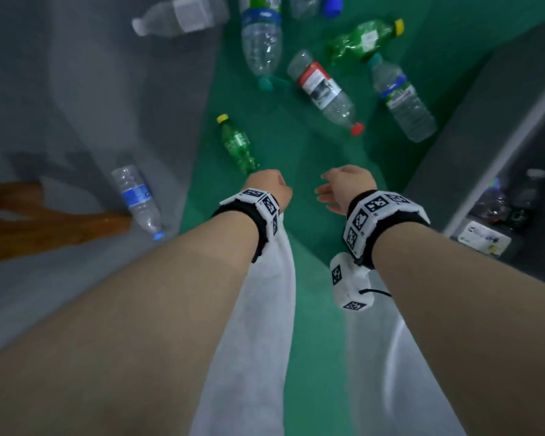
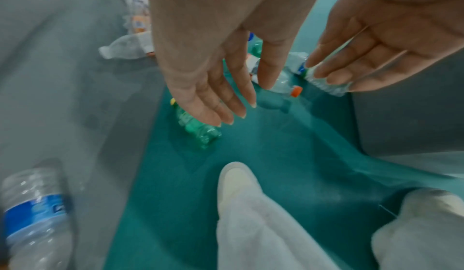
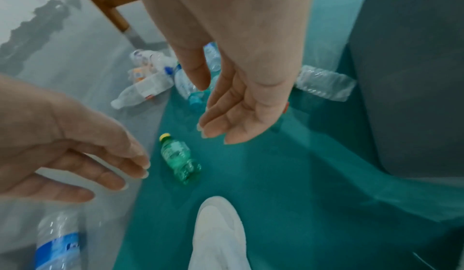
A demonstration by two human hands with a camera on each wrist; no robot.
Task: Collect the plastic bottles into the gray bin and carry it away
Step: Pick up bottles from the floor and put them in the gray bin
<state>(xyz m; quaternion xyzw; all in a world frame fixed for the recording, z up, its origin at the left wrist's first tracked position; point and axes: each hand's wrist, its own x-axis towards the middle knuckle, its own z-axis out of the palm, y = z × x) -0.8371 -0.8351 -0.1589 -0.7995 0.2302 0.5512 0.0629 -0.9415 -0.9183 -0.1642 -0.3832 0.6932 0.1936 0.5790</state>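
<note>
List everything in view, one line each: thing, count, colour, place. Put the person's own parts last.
small green bottle: one, green with yellow cap, on the green floor below the left hand.
crushed green bottle: one, green, yellow cap, far right of the pile.
red-label bottle: one, clear, red cap, middle of the pile.
blue-label bottle: one, clear, on the gray floor at left, beside the wooden frame.
other clear bottles: at least five, scattered at the top.
gray bin: one, at right.
shoes: two, white, on the green floor.
left hand: open, empty.
right hand: open, empty.
</note>
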